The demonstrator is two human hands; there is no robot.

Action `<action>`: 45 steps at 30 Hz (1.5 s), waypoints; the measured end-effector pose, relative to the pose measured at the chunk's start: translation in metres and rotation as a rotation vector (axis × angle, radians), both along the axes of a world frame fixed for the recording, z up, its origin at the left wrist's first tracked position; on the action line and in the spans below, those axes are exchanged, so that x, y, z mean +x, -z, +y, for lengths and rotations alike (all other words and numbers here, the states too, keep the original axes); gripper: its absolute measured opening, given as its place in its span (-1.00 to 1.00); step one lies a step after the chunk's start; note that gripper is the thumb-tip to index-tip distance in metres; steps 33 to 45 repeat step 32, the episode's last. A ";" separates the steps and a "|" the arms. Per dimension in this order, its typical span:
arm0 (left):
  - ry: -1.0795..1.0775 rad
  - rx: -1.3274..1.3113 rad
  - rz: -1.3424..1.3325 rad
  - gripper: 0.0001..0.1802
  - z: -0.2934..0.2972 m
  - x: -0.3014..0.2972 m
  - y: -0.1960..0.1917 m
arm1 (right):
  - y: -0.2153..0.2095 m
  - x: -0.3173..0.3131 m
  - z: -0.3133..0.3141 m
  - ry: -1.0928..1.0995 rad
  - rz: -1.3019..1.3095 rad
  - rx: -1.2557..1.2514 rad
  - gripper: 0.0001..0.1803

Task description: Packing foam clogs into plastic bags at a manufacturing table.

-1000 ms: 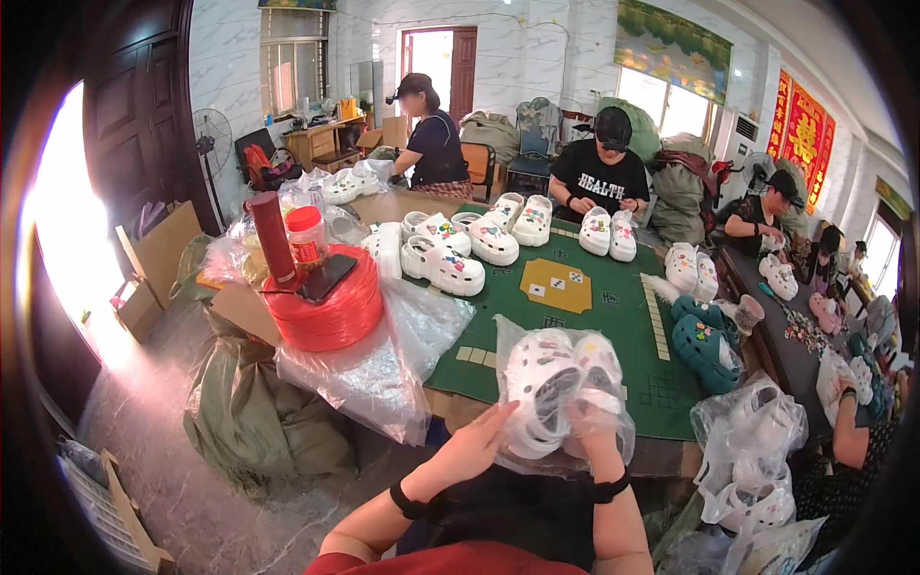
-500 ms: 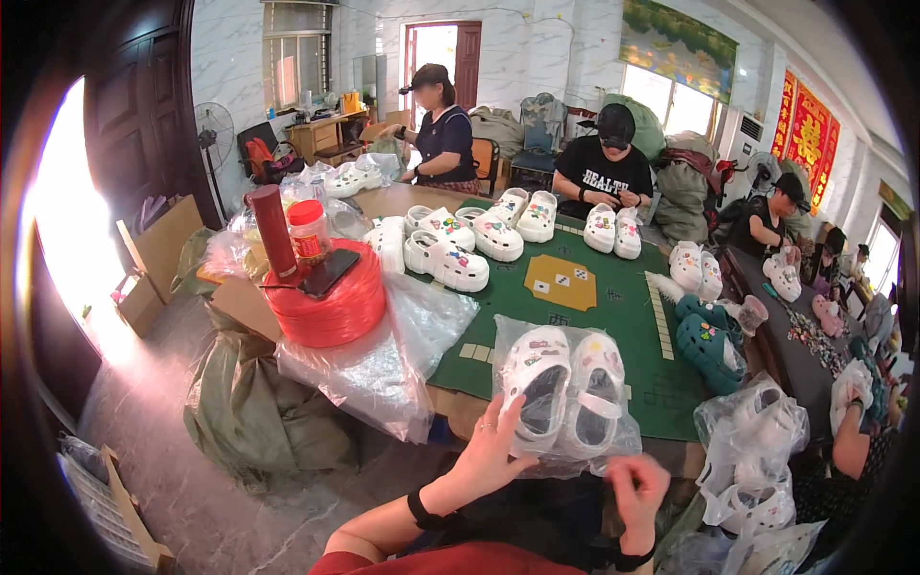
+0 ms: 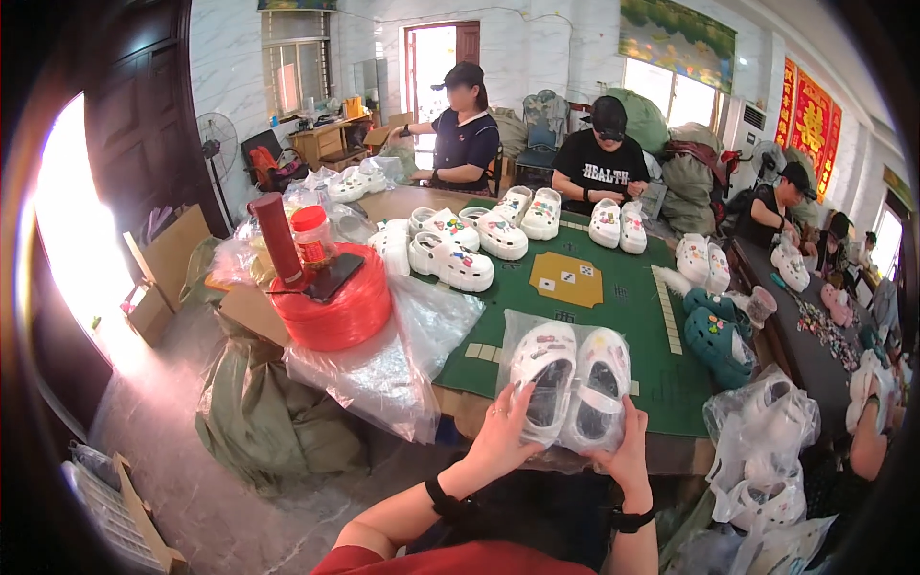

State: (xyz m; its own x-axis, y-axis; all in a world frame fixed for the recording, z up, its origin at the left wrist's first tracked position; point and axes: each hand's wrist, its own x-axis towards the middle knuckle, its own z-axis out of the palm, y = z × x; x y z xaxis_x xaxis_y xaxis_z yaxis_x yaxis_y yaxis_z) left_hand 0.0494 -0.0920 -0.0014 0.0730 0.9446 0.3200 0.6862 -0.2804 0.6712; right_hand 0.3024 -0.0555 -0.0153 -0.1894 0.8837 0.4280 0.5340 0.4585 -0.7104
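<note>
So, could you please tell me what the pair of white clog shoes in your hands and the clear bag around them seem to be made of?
The pair of white clog shoes looks like moulded foam or soft plastic: smooth, matte, thick-walled with rounded strap edges. The clear bag around them seems thin plastic film, see-through, glossy and creased. The left hand and right hand grip the bagged pair.

We see a bright room lit by daylight: a blown-out white glare pours through the open doorway [image 3: 72, 230] on the left, washing out the floor beside it, and softer light comes from the windows [image 3: 685, 96] behind the worktop [image 3: 594, 316]. The clear plastic bags [image 3: 383, 364] at the worktop's left edge glint. Shadows are soft. Fisheye bending curves straight lines near the rim, and the corners fall into black vignette. The centre is reasonably sharp; the outer edges smear.
</note>
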 end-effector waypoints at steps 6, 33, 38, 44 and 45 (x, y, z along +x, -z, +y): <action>-0.035 0.102 -0.095 0.08 0.023 -0.011 0.007 | 0.007 -0.026 -0.008 0.168 0.148 0.032 0.18; -0.180 0.167 0.278 0.04 0.011 -0.002 -0.003 | 0.022 0.008 -0.019 0.453 -0.120 -0.018 -0.15; -0.180 0.167 0.278 0.04 0.011 -0.002 -0.003 | 0.022 0.008 -0.019 0.453 -0.120 -0.018 -0.15; -0.180 0.167 0.278 0.04 0.011 -0.002 -0.003 | 0.022 0.008 -0.019 0.453 -0.120 -0.018 -0.15; -0.180 0.167 0.278 0.04 0.011 -0.002 -0.003 | 0.022 0.008 -0.019 0.453 -0.120 -0.018 -0.15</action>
